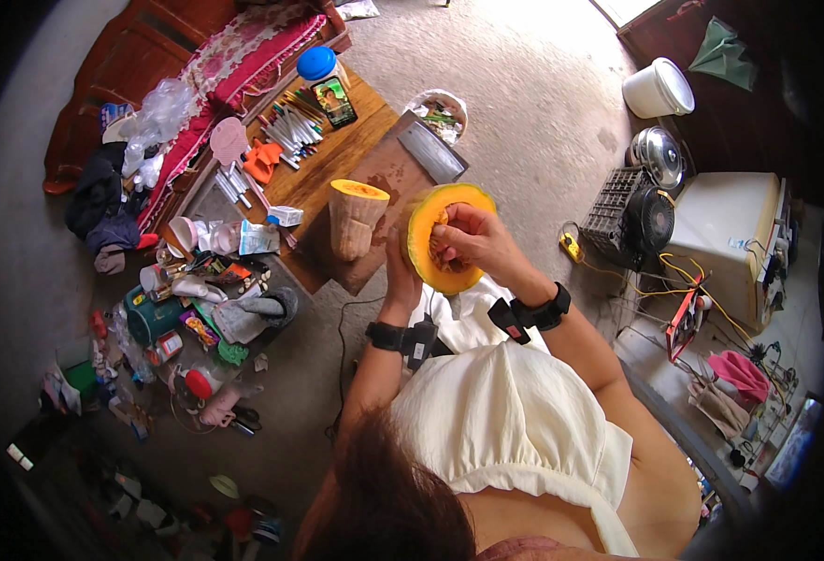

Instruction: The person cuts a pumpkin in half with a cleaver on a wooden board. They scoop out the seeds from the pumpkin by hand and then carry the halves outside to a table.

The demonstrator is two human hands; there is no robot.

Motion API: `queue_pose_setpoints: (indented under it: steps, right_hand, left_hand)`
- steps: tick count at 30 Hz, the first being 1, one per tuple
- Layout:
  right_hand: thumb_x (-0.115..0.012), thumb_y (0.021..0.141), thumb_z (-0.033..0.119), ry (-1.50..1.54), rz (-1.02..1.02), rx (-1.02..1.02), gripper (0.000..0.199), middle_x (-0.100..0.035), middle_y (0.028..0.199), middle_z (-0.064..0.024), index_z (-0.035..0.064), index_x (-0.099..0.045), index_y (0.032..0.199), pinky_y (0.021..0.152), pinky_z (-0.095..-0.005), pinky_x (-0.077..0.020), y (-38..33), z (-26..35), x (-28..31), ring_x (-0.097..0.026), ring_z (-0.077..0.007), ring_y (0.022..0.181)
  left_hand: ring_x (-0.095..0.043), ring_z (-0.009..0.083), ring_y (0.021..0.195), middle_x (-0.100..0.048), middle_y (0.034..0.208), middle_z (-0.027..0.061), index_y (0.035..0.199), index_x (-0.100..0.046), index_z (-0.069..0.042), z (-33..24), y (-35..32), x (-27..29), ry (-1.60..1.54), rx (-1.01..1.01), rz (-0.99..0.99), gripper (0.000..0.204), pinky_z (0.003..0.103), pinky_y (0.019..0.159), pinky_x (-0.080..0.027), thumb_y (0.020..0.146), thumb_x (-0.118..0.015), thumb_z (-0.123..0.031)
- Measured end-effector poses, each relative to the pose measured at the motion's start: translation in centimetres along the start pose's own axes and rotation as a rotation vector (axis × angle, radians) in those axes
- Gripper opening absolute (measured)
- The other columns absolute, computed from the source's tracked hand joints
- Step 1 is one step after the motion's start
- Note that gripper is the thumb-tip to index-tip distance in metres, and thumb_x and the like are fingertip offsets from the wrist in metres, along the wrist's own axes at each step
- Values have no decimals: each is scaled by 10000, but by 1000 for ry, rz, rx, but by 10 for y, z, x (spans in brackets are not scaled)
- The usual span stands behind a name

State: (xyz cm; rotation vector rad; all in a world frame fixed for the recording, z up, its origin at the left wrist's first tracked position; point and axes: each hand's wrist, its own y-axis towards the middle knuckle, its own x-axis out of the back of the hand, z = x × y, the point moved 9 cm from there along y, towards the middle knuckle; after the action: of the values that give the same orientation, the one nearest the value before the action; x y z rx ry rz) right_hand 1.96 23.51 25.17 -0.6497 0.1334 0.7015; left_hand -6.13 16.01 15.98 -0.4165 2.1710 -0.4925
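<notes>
Squash half (447, 272): held before the body, cut face rightward
Left hand (400, 273): clasped round its rind
Right hand (476, 240): fingers inside the seedy hollow; pinching seeds or not, I cannot tell
Other squash piece (352, 224): standing on the dark board (395, 175), cut face up
Cleaver (431, 152): at the board's far end

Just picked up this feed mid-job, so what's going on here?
A person's left hand holds a cut piece of squash, orange face toward the camera, while the right hand has its fingers at the seedy hollow. Seeds and pulp show inside. Another squash piece stands cut side up on the dark board, with a broad metal blade lying toward its far edge.
</notes>
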Motion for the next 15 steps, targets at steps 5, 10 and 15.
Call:
queue_pose_setpoints:
  steps: [5, 10, 15]
  right_hand:
    - [-599, 969, 83, -31, -58, -2, 112, -667, 910, -22, 9, -622, 1050, 711, -217, -543, -2, 5, 8, -648, -80, 797]
    - [-609, 959, 82, -27, -80, 28, 138, -674, 942, -27, 5, -628, 1072, 746, -218, -540, -6, 4, 10, -655, -81, 831]
    - [-642, 951, 123, -102, -83, 12, 158, -661, 943, -15, 9, -623, 1059, 752, -205, -521, -11, 7, 4, -632, -67, 818]
  left_hand:
    - [-515, 171, 1272, -497, 1402, 65, 1444, -410, -114, -4, 5, 1, -107, -31, 64, 706, 355, 1089, -413, 1005, -237, -640]
    - [-508, 169, 1280, -490, 1408, 65, 1444, -409, -115, -11, 6, -4, -75, -37, 47, 701, 352, 1101, -401, 1009, -229, -634]
    - [-507, 171, 1283, -496, 1403, 66, 1437, -419, -116, -11, 0, -10, -26, -14, 61, 680, 344, 1103, -399, 1015, -239, -618]
